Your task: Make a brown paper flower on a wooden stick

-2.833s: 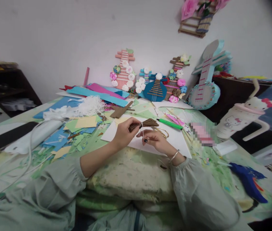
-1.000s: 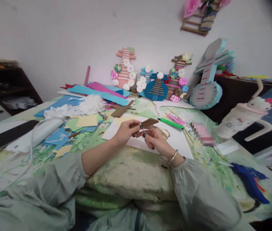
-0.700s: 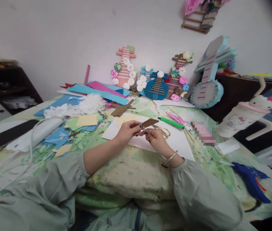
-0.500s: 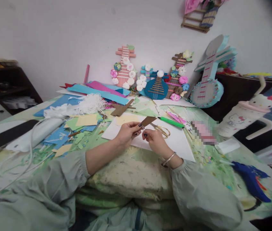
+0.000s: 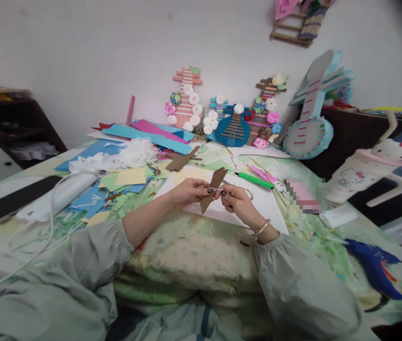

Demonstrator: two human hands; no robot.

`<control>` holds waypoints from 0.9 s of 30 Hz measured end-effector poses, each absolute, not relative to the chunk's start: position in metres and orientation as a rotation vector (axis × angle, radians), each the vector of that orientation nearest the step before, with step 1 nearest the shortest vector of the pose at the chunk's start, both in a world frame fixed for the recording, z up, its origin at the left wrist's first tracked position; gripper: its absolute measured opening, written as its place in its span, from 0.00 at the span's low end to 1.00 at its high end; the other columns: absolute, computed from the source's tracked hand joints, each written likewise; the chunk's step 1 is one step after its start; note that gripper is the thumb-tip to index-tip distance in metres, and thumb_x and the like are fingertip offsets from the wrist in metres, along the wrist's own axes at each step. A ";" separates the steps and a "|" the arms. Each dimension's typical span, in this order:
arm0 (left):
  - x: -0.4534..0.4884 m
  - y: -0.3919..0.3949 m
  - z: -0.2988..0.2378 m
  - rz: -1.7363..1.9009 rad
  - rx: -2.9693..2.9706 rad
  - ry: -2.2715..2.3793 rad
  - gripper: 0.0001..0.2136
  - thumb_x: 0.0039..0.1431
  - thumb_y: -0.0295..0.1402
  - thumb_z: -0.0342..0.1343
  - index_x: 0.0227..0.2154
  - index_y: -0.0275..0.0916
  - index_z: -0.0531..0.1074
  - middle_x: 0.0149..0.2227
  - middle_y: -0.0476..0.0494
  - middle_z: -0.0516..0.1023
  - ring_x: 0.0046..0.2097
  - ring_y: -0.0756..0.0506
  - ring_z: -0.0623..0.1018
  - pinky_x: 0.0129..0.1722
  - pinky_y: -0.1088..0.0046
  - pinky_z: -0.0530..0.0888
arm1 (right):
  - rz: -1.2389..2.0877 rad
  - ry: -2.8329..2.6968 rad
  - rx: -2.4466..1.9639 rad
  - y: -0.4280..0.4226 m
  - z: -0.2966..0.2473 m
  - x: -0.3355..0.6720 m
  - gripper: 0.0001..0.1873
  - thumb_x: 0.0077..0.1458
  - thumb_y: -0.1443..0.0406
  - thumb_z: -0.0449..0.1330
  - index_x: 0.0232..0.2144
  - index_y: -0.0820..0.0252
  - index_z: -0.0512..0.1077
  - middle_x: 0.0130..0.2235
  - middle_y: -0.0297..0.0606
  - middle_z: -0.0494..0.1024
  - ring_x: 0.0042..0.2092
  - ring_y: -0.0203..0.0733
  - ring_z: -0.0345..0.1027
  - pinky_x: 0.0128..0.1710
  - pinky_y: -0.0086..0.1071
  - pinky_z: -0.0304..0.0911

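Compared with a moment ago, our hands have closed the gap between them: our right hand, apart from the left just before, now meets it over the white sheet. The brown folded paper, which pointed off toward the right side of the sheet, is now turned crosswise, one end tilting toward the sheet's far edge and the other toward its near edge. We judge this turn gives both hands access to the paper's middle, where a white strand crosses it, with both ends left free.

The folded paper sits between our hands, above the white sheet and touching the fingertips of both. Our left hand pinches its middle between thumb and fingers; our right hand has thumb and forefinger pressed together there, seemingly on the strand, though its end is too small to make out.

The gold scissors lie on the sheet, partly hidden behind our right hand, and the green marker rests by the sheet's far right part. On the worktop, the white string pile is left of and beyond the sheet.
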State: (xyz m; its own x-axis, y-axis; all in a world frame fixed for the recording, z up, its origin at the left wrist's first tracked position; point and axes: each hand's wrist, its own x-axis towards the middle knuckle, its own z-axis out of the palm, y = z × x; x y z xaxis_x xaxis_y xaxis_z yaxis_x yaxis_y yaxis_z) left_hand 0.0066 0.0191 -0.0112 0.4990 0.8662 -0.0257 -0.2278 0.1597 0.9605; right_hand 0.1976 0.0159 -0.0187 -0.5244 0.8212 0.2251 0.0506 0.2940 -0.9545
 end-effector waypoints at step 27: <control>0.014 0.010 -0.011 1.044 1.617 0.910 0.11 0.47 0.34 0.62 0.31 0.32 0.76 0.23 0.41 0.77 0.22 0.52 0.72 0.19 0.79 0.64 | 1.337 -1.997 -0.825 0.012 -0.006 0.203 0.14 0.56 0.59 0.52 0.28 0.64 0.70 0.17 0.24 0.53 0.18 0.27 0.42 0.18 0.25 0.39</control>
State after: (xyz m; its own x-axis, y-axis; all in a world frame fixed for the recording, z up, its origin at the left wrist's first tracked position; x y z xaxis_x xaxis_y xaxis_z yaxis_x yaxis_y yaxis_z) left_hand 0.0143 0.0102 -0.0112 0.3525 0.9126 0.2070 0.0805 -0.2499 0.9649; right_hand 0.2028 0.0116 -0.0059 -0.6323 0.7632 0.1327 0.1681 0.3024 -0.9382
